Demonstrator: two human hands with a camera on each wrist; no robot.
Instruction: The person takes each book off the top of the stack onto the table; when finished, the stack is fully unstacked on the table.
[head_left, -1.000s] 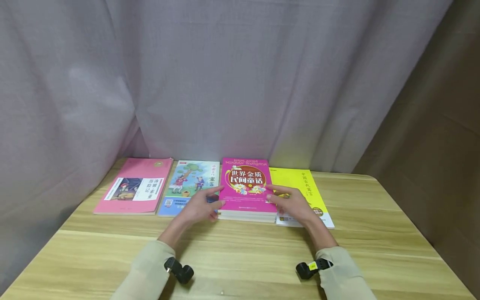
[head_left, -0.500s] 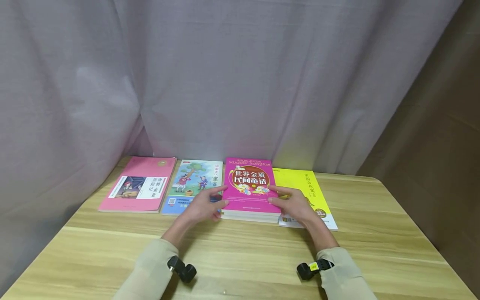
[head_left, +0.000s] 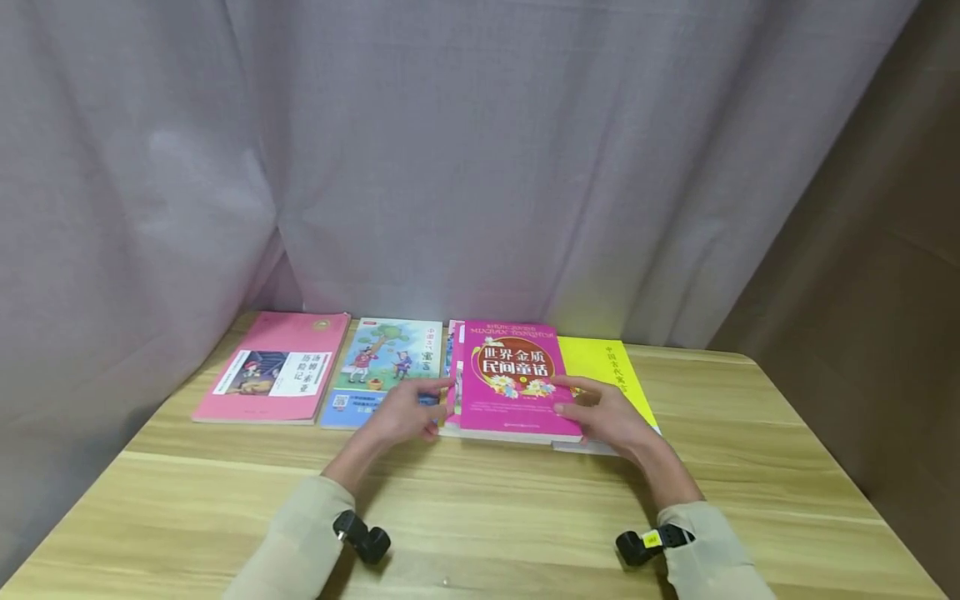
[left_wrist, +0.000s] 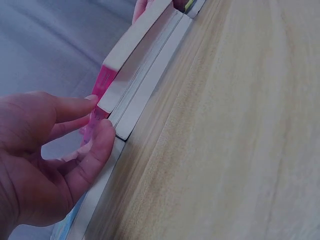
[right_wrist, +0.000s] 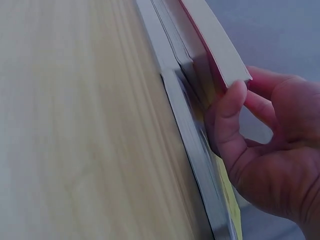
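A magenta book (head_left: 517, 414) lies turned slightly and shifted right across a stack of books (left_wrist: 145, 95), whose pale page edges show below it in the left wrist view. My right hand (head_left: 611, 417) pinches the magenta book by its right side; in the right wrist view one digit is under the corner and others are above. With thumb and fingers my left hand (head_left: 405, 412) holds the left edge of the stack below. A strip of a pink picture cover (head_left: 456, 375) is uncovered there. The magenta book overhangs a yellow book (head_left: 636, 396) on the right.
Left of the stack lie a blue book with a tree picture (head_left: 386, 337) and a pink book (head_left: 273, 333). All are on a wooden table (head_left: 487, 517). A grey curtain (head_left: 420, 167) hangs right behind the books.
The magenta book has slid right off the left part of the stack, uncovering another cover and overlapping the yellow book more. My right hand has moved right with it; the left hand has stayed at the stack.
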